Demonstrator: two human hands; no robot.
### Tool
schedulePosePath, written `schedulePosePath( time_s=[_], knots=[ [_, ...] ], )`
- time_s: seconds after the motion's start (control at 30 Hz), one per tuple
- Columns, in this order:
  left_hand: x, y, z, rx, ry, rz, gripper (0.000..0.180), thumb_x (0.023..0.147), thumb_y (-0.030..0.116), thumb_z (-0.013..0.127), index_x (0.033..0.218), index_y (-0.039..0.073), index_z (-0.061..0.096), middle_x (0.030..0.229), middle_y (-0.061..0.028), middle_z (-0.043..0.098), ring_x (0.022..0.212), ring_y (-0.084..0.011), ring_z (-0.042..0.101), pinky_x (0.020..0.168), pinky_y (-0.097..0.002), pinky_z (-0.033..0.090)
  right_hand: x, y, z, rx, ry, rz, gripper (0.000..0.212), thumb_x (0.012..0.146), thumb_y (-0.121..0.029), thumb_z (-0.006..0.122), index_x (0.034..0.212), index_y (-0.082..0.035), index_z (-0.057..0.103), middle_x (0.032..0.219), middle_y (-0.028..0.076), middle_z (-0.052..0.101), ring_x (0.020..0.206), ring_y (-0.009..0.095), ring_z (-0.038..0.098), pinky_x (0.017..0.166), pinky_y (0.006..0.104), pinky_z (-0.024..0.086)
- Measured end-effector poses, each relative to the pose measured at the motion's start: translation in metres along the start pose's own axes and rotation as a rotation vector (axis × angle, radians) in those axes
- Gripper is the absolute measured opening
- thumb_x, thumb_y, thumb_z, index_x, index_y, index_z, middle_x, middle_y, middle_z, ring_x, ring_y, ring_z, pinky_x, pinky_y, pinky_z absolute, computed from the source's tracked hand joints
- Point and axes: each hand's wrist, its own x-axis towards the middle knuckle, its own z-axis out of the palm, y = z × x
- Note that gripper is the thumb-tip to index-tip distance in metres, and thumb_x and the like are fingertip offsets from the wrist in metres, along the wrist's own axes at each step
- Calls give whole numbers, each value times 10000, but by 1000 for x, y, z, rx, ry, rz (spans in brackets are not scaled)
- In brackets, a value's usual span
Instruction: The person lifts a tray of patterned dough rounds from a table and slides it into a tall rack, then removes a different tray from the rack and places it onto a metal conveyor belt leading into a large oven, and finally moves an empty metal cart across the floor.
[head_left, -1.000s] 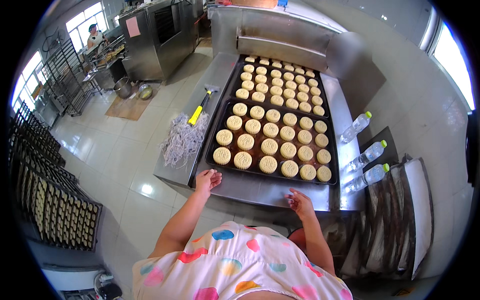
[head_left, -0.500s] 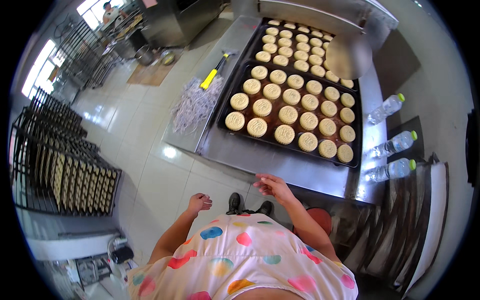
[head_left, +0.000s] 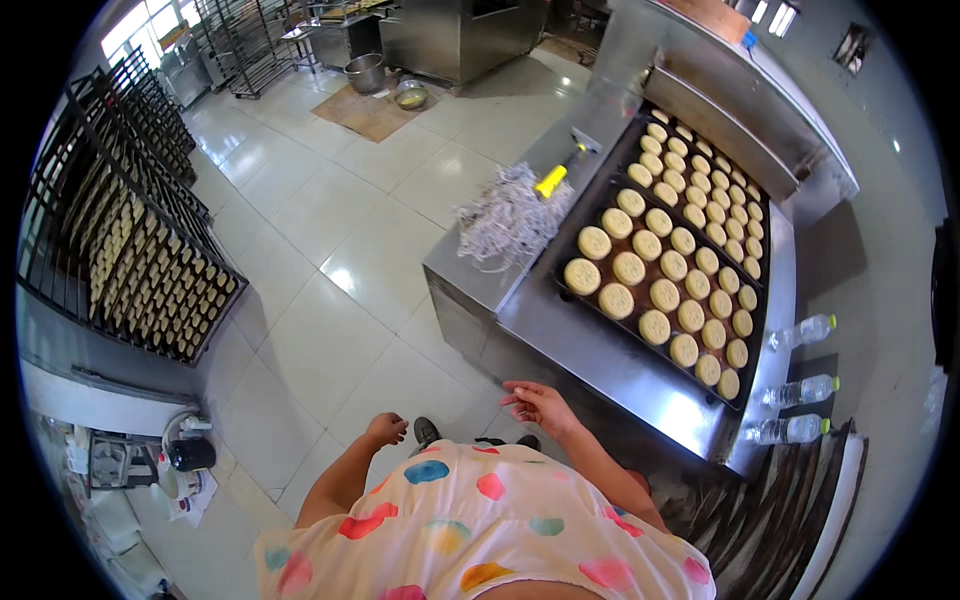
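Note:
My left hand (head_left: 388, 428) hangs in the air in front of the apron (head_left: 450, 500), with its fingers loosely bent and nothing in it. Farther right, my right hand (head_left: 540, 406) is also empty, its fingers partly stretched toward the left. It is near the front edge of a steel table (head_left: 610, 370) but seems apart from it. On that table lies a dark baking tray (head_left: 632, 332) with rows of round, pale, stamped pastries (head_left: 664, 294). Behind it, a second tray holds more pastries (head_left: 697, 183).
Left of the trays lie a heap of whitish strands (head_left: 505, 220) and a yellow-handled tool (head_left: 550, 182). Several bottles line the table's right side, one a clear bottle (head_left: 800, 391). At the left stands a loaded tray rack (head_left: 150, 260). A metal bowl (head_left: 366, 73) sits on the floor farther off.
My view has turned left, so the table and trays now appear farther right and more floor shows. Both hands stay empty, in nearly the same place before me.

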Motion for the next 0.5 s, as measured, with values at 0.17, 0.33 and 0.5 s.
schedulePosePath(
  time_s=[0.17, 0.33, 0.5],
  knots=[
    [15, -21, -61, -151, 79, 123, 276, 863, 220, 557, 962, -34, 592, 804, -107, 651, 647, -179, 633, 549, -294, 517, 74, -15, 97, -73, -165, 14, 367, 922, -245, 501, 1223, -37, 504, 1012, 75, 637, 756, 84, 569, 684, 224, 485],
    [2, -53, -124, -228, 136, 44, 248, 864, 182, 562, 975, -38, 584, 800, -114, 653, 657, -180, 639, 552, -292, 522, 141, -43, 171, -204, -264, 2, 378, 911, -253, 513, 1218, -33, 505, 1011, 77, 637, 764, 92, 575, 685, 237, 497],
    [-9, -64, -163, -370, 201, 13, 260, 870, 183, 561, 1006, -39, 568, 833, -136, 655, 673, -201, 645, 551, -299, 525, 193, -60, 208, -204, -241, 49, 358, 906, -250, 516, 1190, -32, 525, 982, 75, 643, 771, 98, 586, 684, 239, 501]
  ],
)
